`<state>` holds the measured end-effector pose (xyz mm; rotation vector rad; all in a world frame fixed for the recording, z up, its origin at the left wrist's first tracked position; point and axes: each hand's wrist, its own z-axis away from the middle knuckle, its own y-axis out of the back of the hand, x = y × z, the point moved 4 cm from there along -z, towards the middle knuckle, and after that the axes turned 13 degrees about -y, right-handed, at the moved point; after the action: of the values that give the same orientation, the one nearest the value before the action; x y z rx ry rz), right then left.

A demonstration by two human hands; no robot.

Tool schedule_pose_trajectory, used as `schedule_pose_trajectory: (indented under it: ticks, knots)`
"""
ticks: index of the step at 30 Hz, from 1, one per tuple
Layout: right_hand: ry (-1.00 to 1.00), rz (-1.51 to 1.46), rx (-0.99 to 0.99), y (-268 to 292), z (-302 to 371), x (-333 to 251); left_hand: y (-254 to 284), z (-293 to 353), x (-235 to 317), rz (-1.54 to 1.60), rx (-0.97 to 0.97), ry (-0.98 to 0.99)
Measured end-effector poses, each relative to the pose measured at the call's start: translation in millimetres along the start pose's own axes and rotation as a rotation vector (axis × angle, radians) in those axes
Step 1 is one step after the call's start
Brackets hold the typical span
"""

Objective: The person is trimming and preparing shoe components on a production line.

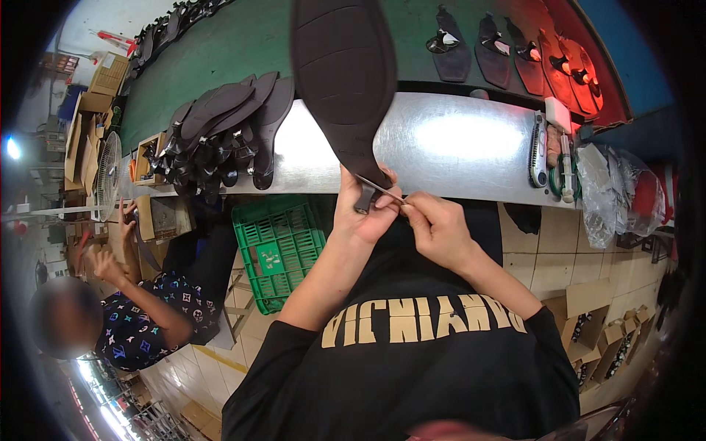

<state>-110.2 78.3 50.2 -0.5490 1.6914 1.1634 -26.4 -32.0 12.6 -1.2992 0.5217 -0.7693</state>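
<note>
A dark brown shoe sole [346,73] stands raised before me, its broad toe end away and its heel end close to my body. My left hand [360,213] is closed around the heel end, where a small dark heel [364,198] sticks out between the fingers. Pinched in the fingertips of my right hand [440,226] is a thin, slender tool [382,188], whose tip lies against the sole's edge beside the heel. I cannot make out its exact kind.
A pile of dark heeled soles [228,125] lies left on the metal-topped bench [463,140]. Several sandals [450,51] glow red toward far right. A utility knife [539,151] and plastic bags [614,191] sit right. A green crate [276,250] and a seated co-worker [154,316] are left.
</note>
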Motion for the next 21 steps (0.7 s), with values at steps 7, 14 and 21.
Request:
schedule_pose_trajectory:
  ticks: [7, 14, 21]
  knots:
    - [0.184, -0.036, -0.183, -35.1, 12.8, -34.1, -3.0, -15.6, 22.9, 0.032, 0.227, -0.099]
    - [-0.043, -0.060, -0.042, 8.4, -10.8, -16.0, -98.5, 0.5, 164.8, -0.480, 0.203, -0.681]
    - [-0.074, -0.104, -0.039, 21.3, -24.2, 3.4, -117.5, 52.5, 425.2, -0.839, 0.231, -1.140]
